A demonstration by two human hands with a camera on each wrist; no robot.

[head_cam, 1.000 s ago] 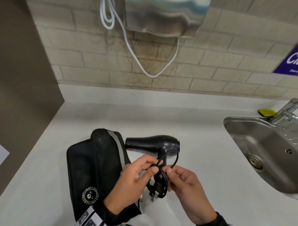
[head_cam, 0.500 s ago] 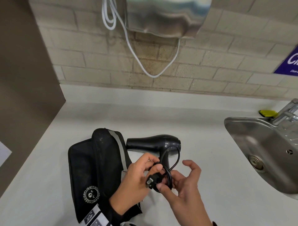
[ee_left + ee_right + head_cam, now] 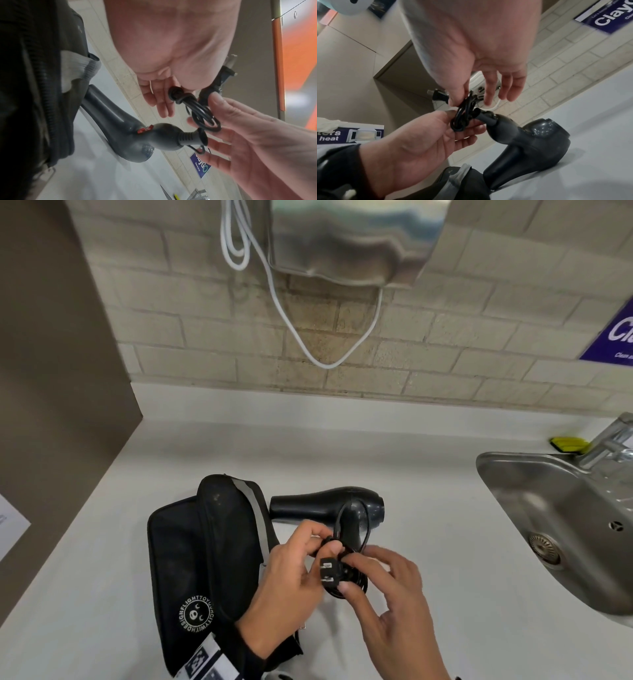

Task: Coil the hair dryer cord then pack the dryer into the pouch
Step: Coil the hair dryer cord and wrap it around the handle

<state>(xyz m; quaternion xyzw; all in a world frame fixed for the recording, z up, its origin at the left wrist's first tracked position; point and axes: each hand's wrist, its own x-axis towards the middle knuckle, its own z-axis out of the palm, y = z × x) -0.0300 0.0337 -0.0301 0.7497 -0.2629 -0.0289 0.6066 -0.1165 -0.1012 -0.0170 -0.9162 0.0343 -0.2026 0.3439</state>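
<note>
My hair dryer (image 3: 329, 505) is black with a red switch. The pouch (image 3: 191, 556) is black, grey-striped, white-logoed. My worktop (image 3: 411, 474) is white.

On my pouch (image 3: 191, 559), near left on the desk (image 3: 411, 474), a round white print reads "DESIGNFLIGHTTOYOURCITYWITH" around a small face. On the far wall at right hangs a blue sign (image 3: 613, 337); my head view shows only "Cla" on it, my right wrist view "Clay" (image 3: 607, 14), and my left wrist view what looks like "ayGO" (image 3: 200, 167) with small print I cannot read. Another blue sign (image 3: 349, 134) at left in my right wrist view reads "ters" and "heat" beside a picture of a microwave.
</note>
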